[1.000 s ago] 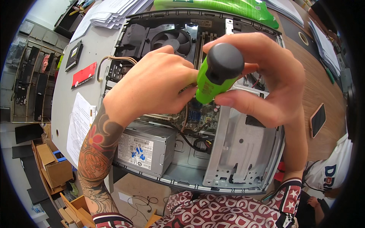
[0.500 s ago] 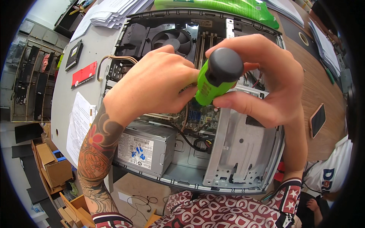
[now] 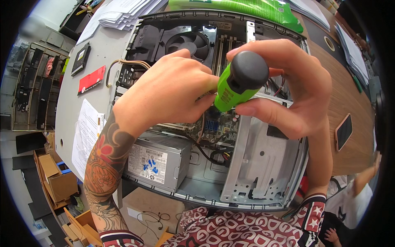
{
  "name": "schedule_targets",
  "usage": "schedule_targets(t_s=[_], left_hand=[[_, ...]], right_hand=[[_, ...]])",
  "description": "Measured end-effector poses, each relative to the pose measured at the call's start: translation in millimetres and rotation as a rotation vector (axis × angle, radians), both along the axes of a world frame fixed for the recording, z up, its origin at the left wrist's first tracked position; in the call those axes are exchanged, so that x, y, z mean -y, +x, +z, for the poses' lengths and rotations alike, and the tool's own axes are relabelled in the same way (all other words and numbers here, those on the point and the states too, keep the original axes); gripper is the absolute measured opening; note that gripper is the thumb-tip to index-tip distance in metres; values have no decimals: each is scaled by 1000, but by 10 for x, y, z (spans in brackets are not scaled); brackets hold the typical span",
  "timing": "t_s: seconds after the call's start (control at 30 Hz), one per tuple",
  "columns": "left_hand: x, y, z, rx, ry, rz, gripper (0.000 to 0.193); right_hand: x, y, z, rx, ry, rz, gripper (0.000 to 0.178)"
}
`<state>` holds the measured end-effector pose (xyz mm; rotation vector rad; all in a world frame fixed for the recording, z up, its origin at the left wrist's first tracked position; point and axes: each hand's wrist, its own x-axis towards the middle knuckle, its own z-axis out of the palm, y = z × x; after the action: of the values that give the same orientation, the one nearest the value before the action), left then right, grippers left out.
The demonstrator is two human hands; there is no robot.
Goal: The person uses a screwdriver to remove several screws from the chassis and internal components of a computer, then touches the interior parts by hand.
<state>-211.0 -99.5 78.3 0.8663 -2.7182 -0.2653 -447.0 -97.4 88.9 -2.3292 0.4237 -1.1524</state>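
A green screwdriver [image 3: 232,88] with a black butt stands steeply tilted over an open desktop computer case [image 3: 201,191]. Around its handle curl the thumb and fingers of my right hand [image 3: 302,92]. My left hand [image 3: 175,88] is closed in a pinch at the lower end of the handle; what its fingertips grip is hidden behind the screwdriver. Beneath both hands lies the green motherboard [image 3: 212,133], with blue sockets and black cables. The tip of the screwdriver is out of sight. A black fan [image 3: 189,45] sits beyond my left hand.
Inside the case are a silver power supply [image 3: 158,162] and a metal drive cage [image 3: 263,156]. Left of it lie a red packet [image 3: 91,80], a black drive [image 3: 81,59] and papers [image 3: 87,131]. A phone [image 3: 343,132] rests at right, near another person's arm [image 3: 366,175].
The butt of the screwdriver has shifted slightly right, and its handle has turned a little in my right hand. My left hand is nearly still. At the right edge, another person's arm has risen.
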Motion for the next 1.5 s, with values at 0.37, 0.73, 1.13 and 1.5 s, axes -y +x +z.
schedule_targets(t_s=[0.37, 0.73, 1.13, 1.5], left_hand=[[-16, 54, 31, 22, 51, 9, 7], [-80, -15, 76, 82, 108, 58, 29], [-154, -8, 28, 138, 122, 180, 38], [-193, -142, 95, 196, 66, 171, 11]], right_hand=[[-11, 82, -43, 44, 39, 18, 53], [-19, 74, -133, 197, 174, 22, 34], [-37, 115, -170, 243, 29, -77, 38], [164, 188, -182, 603, 37, -339, 40]])
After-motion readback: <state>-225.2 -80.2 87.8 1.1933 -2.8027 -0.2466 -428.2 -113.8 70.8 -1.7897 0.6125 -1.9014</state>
